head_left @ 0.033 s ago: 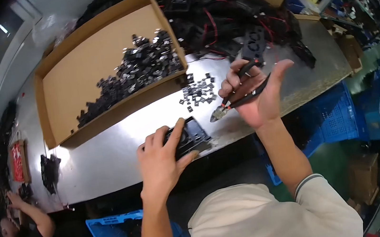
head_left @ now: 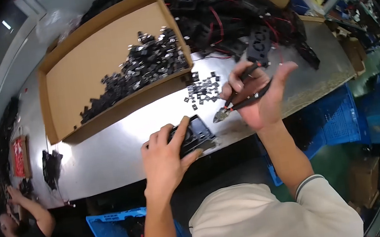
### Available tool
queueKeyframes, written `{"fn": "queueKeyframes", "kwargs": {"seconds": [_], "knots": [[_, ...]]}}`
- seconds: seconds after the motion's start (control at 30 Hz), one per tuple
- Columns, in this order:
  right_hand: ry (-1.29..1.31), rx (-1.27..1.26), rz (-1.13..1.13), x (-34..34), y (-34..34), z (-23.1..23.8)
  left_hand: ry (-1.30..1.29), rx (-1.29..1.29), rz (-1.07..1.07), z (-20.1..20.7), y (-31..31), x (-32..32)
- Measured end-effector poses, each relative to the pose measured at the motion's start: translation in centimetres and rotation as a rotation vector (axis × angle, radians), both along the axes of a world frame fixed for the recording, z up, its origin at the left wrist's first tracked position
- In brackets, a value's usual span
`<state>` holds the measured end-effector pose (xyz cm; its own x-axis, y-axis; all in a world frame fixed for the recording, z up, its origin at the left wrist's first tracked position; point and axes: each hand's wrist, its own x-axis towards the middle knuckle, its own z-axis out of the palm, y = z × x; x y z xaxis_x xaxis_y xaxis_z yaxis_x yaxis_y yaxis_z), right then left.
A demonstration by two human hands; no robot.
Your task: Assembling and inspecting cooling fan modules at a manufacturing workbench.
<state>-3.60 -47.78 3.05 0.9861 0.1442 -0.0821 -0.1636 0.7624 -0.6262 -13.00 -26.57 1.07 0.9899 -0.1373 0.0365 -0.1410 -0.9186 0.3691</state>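
Note:
My left hand (head_left: 162, 156) is closed around a black rectangular plastic housing (head_left: 200, 129) at the table's near edge, thumb on the near side and fingers over the top. Part of the housing is hidden under the fingers. To its right, my right hand (head_left: 265, 108) is palm up, holding diagonal cutters (head_left: 221, 114) with black and orange handles. Their jaws point down and left, apart from the housing, and the thumb sticks out away from the handles. Small black-and-silver parts (head_left: 203, 90) lie scattered beyond both hands.
A shallow cardboard tray (head_left: 120, 117) holds a heap of similar small parts. Black housings with red wires (head_left: 221, 28) are piled at the back; one black piece with round openings (head_left: 258, 45) lies nearer. Blue crates (head_left: 334, 121) stand below the table. Another person's arm (head_left: 34, 211) is at far left.
The whole scene sits slightly farther right in the picture. My hands, the housing and the cutters keep nearly the same places relative to each other.

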Motion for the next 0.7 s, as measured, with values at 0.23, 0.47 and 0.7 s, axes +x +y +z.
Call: {"fn": "queueKeyframes", "kwargs": {"seconds": [0.23, 0.47, 0.7], "knots": [[-0.375, 0.087, 0.263, -0.9, 2.5, -0.8, 0.016, -0.062, 0.169, -0.3, -1.2, -1.1], [-0.596, -0.287, 0.393, -1.5, 2.7, 0.3, -0.008, -0.037, 0.075, -0.4, -0.3, -0.5], [-0.545, -0.404, 0.364, -2.4, 3.2, 0.1, -0.004, -0.021, -0.015, 0.6, 0.1, 0.3]]}}
